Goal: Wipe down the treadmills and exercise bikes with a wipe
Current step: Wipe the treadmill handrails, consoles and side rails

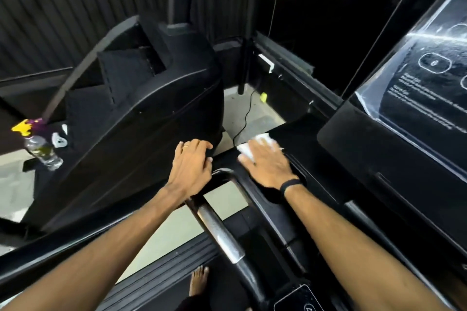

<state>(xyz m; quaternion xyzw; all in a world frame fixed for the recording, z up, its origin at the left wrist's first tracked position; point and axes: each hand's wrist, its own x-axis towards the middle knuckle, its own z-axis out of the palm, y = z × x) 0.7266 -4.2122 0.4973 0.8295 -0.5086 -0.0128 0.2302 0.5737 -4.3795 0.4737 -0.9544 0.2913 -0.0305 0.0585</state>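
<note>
My left hand [192,166] sits in the narrow gap between the neighbouring black machine [141,118] and my treadmill's handrail [214,225], both close in. Ahead of my right hand [267,164], the side tray [290,134] runs open, walled on the right by the console [394,149].

A single wide-angle view from the person's head looks forward and steeply down, close over both forearms. It faces the black treadmill console [394,159] filling the right side, with the chrome-and-black handrail [217,230] running up the middle. The bulky black neighbouring machine [151,108] sits left, the pale floor [242,113] between them. Straight edges bow toward the borders.
</note>
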